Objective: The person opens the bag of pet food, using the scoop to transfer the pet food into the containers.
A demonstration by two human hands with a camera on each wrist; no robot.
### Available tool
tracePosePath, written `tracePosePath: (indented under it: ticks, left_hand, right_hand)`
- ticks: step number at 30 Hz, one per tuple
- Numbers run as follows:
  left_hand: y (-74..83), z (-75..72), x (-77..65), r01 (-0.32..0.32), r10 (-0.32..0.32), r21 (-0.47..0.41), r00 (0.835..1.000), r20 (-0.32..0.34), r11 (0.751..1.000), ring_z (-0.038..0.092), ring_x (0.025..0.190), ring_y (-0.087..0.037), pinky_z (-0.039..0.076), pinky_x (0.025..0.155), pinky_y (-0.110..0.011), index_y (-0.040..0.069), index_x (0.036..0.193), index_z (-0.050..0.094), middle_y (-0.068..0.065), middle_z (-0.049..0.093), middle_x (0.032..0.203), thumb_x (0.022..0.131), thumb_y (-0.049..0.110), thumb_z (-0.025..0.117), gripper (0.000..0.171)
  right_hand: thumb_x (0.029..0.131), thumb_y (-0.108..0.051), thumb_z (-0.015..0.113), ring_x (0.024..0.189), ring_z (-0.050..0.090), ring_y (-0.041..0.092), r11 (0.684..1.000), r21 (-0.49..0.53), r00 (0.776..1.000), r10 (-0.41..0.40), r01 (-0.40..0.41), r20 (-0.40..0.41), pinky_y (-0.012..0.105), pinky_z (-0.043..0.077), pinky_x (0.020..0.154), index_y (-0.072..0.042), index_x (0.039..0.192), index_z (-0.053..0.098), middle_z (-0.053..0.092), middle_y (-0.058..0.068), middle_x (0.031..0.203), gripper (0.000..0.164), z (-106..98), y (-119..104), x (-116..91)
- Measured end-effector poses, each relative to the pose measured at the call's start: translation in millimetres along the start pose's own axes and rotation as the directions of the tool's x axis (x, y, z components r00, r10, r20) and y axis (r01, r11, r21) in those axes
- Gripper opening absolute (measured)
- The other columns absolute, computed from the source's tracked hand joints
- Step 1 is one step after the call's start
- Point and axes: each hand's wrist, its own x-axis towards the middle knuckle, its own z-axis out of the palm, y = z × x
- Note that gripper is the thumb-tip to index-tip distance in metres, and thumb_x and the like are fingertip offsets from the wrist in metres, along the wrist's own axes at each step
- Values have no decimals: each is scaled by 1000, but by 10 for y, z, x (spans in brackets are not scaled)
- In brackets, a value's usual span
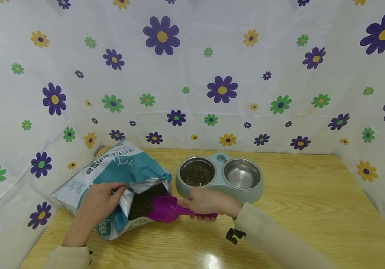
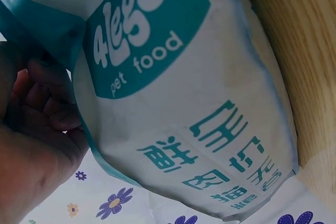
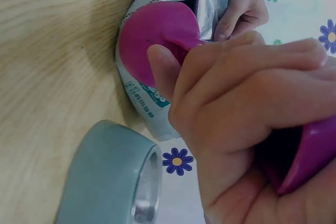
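Observation:
A teal and white pet food bag lies on its side at the left, its mouth toward the right with brown kibble inside. My left hand pinches the upper edge of that mouth; the left wrist view shows the bag's printed side beside the curled fingers. My right hand grips the handle of a magenta scoop, whose front end is within the bag's mouth. In the right wrist view the scoop's rounded back shows past the thumb.
Behind my right hand stands a light blue double bowl stand. Its left steel bowl holds kibble; the right steel bowl shows bare metal. All rests on a wooden table, with a flowered cloth hanging behind and at the sides.

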Motion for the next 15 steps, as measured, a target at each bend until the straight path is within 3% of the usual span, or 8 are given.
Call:
tracePosePath:
  ticks: [10, 15]
  left_hand:
    - [20, 8, 25, 2, -3, 3, 1000, 13, 1000, 45, 50, -7, 34, 50, -27, 9, 110, 81, -12, 78, 84, 97, 16, 69, 19]
    - [-11, -2, 16, 9, -9, 15, 999, 35, 1000, 51, 55, -8, 40, 53, -30, 9, 110, 81, -13, 79, 91, 98, 17, 68, 19]
  right_hand:
    - [107, -47, 48, 34, 38, 9, 995, 37, 994, -91, 93, -53, 22, 33, 34, -2, 74, 66, 48, -3, 47, 59, 88, 312, -148]
    - [107, -47, 48, 33, 37, 7, 988, 104, 992, -105, 113, -77, 21, 32, 33, -2, 75, 67, 47, -5, 47, 59, 188, 458, -169]
